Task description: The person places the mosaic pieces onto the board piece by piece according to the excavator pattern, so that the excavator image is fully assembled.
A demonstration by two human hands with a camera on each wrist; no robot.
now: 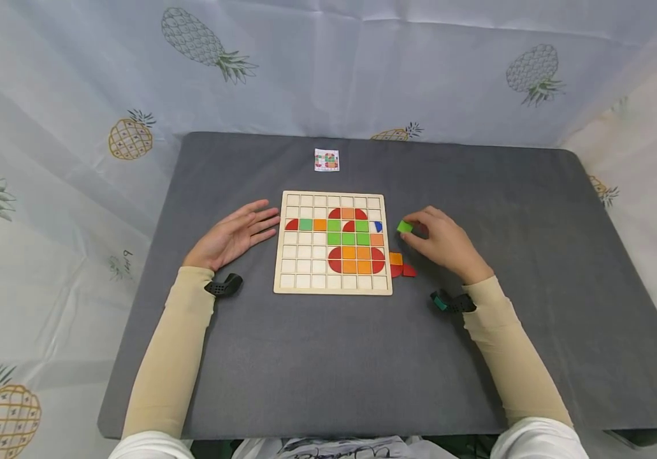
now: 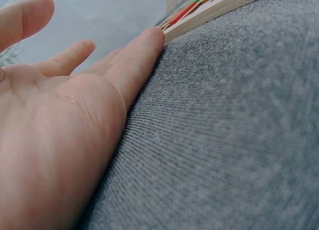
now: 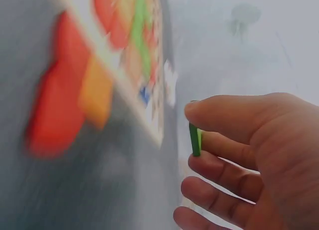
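A pale wooden grid board (image 1: 302,282) lies on the grey table, with red, orange, green and blue tiles set in several of its cells. Just right of the board, my right hand (image 1: 443,241) pinches a green square tile (image 1: 404,227) between thumb and fingers. The right wrist view shows that green tile (image 3: 195,139) edge-on at the fingertips. My left hand (image 1: 235,236) rests palm up on the table, fingers extended and holding nothing. Its fingertips are right at the board's left edge, and the left wrist view shows the board's side (image 2: 214,15) beyond them.
Several loose red and orange tiles (image 1: 396,259) lie against the board's lower right edge. A small printed card (image 1: 327,160) with a coloured pattern is behind the board. The grey tabletop (image 1: 328,363) extends around it, and a pineapple-print curtain (image 1: 328,76) hangs behind.
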